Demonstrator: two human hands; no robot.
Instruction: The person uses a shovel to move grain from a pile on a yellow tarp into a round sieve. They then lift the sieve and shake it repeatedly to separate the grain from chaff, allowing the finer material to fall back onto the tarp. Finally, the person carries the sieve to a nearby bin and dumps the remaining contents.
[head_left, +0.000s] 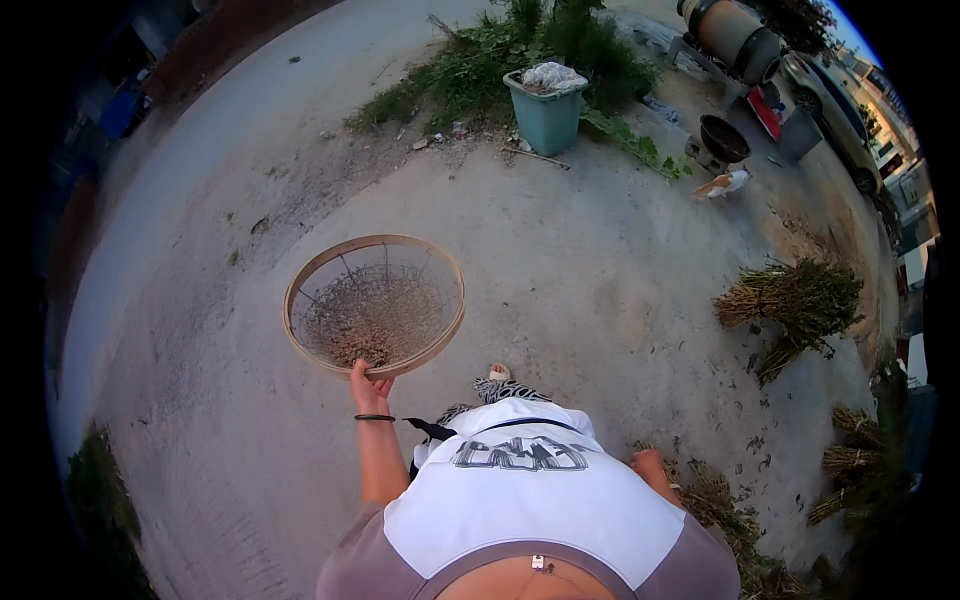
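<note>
My left hand (370, 391) grips the near rim of a round wooden-framed sieve (450, 328), holding it out to the left over the concrete ground. The sieve has a wire mesh bottom with support wires across it. Brown seed-like bits and chaff (371, 337) lie in it, heaped thickest towards my hand. A dark band circles my left wrist. Low by my right side, my right hand (649, 463) is only partly visible, small and foreshortened, and its fingers cannot be made out. Nearest to it on the ground are dry cut plant stalks (720, 510).
Tied bundles of dry stalks (791, 300) lie to the right, with more bundles (851, 457) nearer. Ahead stands a green bin (546, 120) before weeds (480, 67). Farther right are a dark bowl (724, 139), a small white-and-orange animal (721, 184), a drum-shaped machine (731, 37) and a parked car (832, 112).
</note>
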